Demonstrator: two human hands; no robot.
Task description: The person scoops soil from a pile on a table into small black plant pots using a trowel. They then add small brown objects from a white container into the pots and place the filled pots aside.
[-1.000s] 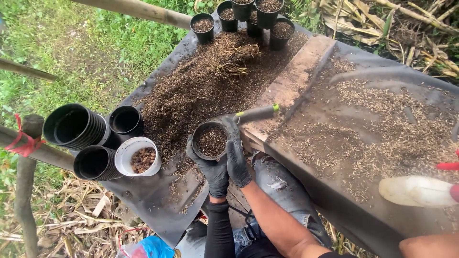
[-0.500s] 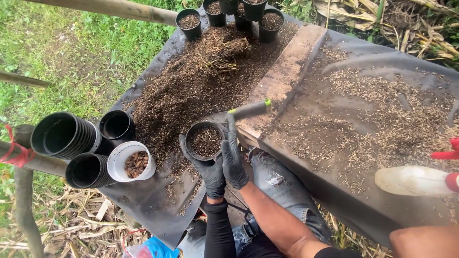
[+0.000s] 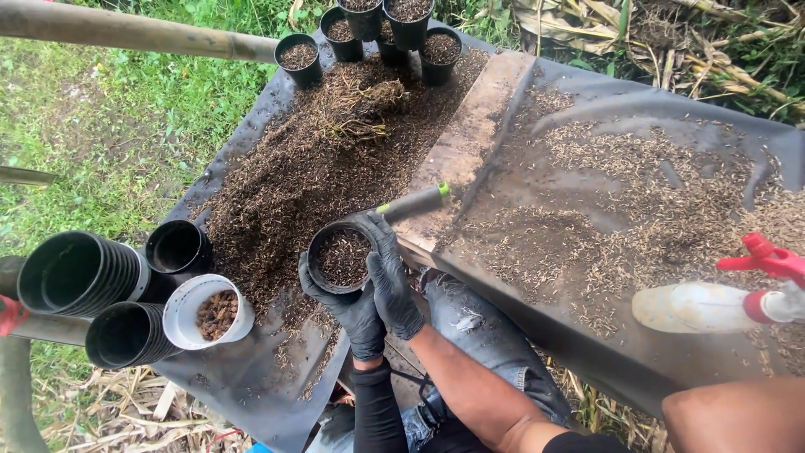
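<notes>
My left hand point(image 3: 350, 312), in a black glove, cups a small black pot point(image 3: 339, 257) from below at the table's near edge. The pot is filled with dark brown potting mix. My right hand point(image 3: 392, 281), also gloved, grips the pot's right side, with its fingers lying over the rim and touching the mix. Just beyond the pot, a grey tool handle with a green tip point(image 3: 414, 202) rests on a wooden plank point(image 3: 470, 143).
A heap of mix with roots point(image 3: 335, 143) covers the black sheet point(image 3: 251, 377). Several filled pots point(image 3: 298, 57) stand at the far end. Stacked empty pots point(image 3: 80, 273) and a white cup point(image 3: 205, 310) lie left. A spray bottle point(image 3: 713, 304) lies right, near a bare arm point(image 3: 738, 419).
The view has drifted, so everything sits a little lower and further left in the frame. Both hands have stayed on the pot in much the same grip.
</notes>
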